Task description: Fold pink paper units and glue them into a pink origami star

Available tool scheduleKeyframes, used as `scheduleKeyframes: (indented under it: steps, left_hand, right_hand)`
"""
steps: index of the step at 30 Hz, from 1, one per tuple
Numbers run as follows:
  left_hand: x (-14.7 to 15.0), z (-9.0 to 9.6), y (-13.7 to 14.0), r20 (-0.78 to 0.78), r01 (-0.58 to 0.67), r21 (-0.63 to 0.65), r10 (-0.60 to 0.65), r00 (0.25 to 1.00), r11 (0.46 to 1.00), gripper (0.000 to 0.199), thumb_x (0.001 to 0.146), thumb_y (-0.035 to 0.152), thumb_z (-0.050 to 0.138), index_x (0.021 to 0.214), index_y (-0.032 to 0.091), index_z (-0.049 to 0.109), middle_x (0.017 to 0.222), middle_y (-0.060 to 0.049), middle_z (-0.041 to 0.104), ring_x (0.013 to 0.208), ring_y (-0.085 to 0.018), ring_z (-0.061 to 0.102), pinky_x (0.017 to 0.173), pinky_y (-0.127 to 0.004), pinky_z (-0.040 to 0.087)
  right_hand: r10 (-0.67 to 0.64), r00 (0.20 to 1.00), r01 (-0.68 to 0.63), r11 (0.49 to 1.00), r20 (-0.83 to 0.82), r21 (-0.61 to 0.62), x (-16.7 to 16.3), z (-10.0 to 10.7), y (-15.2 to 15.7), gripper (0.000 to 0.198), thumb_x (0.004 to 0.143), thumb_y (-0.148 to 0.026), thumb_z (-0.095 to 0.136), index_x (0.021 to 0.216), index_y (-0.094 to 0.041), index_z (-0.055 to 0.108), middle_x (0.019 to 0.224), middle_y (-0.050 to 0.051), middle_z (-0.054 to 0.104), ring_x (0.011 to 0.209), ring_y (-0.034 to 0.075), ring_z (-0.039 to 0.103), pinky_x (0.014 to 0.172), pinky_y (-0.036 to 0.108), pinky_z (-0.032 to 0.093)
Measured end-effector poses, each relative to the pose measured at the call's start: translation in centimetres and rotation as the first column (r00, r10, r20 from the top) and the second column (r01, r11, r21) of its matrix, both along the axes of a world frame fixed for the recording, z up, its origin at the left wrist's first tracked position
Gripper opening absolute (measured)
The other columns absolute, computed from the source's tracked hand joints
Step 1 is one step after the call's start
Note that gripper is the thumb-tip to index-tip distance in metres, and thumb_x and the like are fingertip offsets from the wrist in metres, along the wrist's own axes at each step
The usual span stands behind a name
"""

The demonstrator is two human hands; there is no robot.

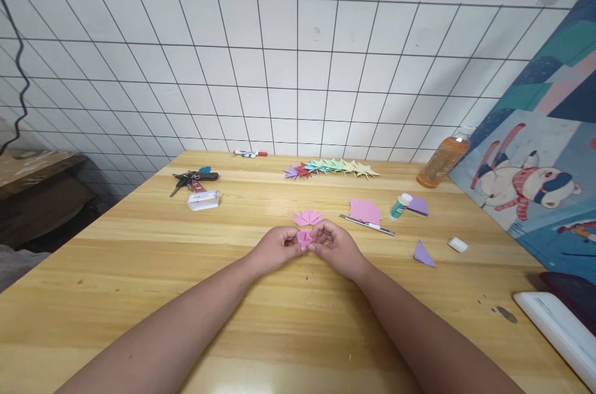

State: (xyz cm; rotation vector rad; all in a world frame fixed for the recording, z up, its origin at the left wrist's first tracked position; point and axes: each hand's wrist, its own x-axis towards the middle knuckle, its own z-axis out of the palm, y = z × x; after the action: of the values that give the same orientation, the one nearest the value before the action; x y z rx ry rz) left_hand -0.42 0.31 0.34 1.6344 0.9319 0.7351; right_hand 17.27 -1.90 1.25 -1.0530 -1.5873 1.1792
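Note:
Between my two hands is a small folded piece of pink paper [305,237], held just above the wooden table or resting on it; I cannot tell which. My left hand [275,248] pinches its left side, thumb at the near edge. My right hand [339,249] pinches its right side, with the fingers curled. Just beyond them lies a pink fan-shaped folded paper [308,216]. To the right are pink paper sheets [364,210], with a slim utility knife [367,224] along their near edge.
A row of coloured folded paper stars [333,167] lies at the back. Right are a glue stick [400,206], purple paper [418,205], a purple folded triangle [424,254], an eraser [458,244] and a bottle [443,158]. Left are keys [195,179], a small box [203,200] and a marker [250,153].

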Motion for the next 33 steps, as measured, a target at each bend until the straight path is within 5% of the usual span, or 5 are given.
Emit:
scheduleKeyframes:
  steps: [12, 21, 24, 28, 33]
  left_hand:
    - [-0.3, 0.9, 0.2, 0.049, 0.129, -0.025, -0.127, 0.991, 0.991, 0.030, 0.077, 0.038, 0.058, 0.062, 0.013, 0.058, 0.063, -0.001, 0.057, 0.062, -0.012, 0.050, 0.063, -0.022, 0.036]
    - [-0.8, 0.9, 0.5, 0.171, 0.199, -0.116, -0.178, 0.969, 0.973, 0.030, 0.077, 0.039, 0.058, 0.068, 0.011, 0.065, 0.068, -0.005, 0.063, 0.067, -0.016, 0.054, 0.067, -0.025, 0.037]
    - [-0.8, 0.7, 0.6, 0.168, 0.185, -0.106, -0.166, 0.972, 0.977, 0.034, 0.079, 0.042, 0.056, 0.068, 0.011, 0.064, 0.068, -0.005, 0.063, 0.067, -0.015, 0.054, 0.067, -0.025, 0.037]
    - [-0.5, 0.8, 0.5, 0.166, 0.177, -0.100, -0.159, 0.973, 0.979, 0.031, 0.078, 0.041, 0.058, 0.066, 0.011, 0.059, 0.068, -0.004, 0.060, 0.068, -0.015, 0.053, 0.069, -0.025, 0.038]
    - [-0.1, 0.8, 0.1, 0.081, 0.088, -0.016, -0.086, 0.993, 0.996, 0.032, 0.077, 0.040, 0.058, 0.062, 0.012, 0.055, 0.062, -0.001, 0.054, 0.061, -0.012, 0.049, 0.061, -0.023, 0.036]
  right_hand:
    - [-0.014, 0.998, 0.011, 0.998, 0.059, 0.058, 0.3, -0.8, 0.3, 0.008, 0.073, -0.023, 0.061, 0.080, -0.020, 0.064, 0.077, 0.002, 0.066, 0.070, 0.015, 0.061, 0.067, 0.027, 0.047]
    - [-0.050, 0.986, 0.014, 0.977, 0.161, 0.214, 0.2, -0.3, -0.2, 0.010, 0.073, -0.019, 0.060, 0.076, -0.022, 0.070, 0.079, 0.003, 0.069, 0.073, 0.015, 0.063, 0.068, 0.026, 0.048]
    - [-0.041, 0.993, 0.024, 0.989, 0.110, 0.148, 0.0, -0.1, -0.3, 0.009, 0.073, -0.020, 0.059, 0.076, -0.020, 0.067, 0.079, 0.004, 0.068, 0.073, 0.015, 0.063, 0.069, 0.027, 0.049]
    - [-0.074, 0.997, 0.069, 0.990, -0.035, -0.125, -0.3, 0.1, -0.4, 0.014, 0.075, -0.028, 0.057, 0.087, -0.020, 0.059, 0.070, -0.001, 0.062, 0.057, 0.012, 0.060, 0.053, 0.024, 0.049]
    - [-0.038, 0.998, 0.047, 0.964, 0.039, -0.262, -0.5, 0.2, -0.3, 0.022, 0.072, -0.038, 0.060, 0.071, -0.017, 0.053, 0.060, -0.002, 0.056, 0.048, 0.009, 0.052, 0.045, 0.021, 0.045]
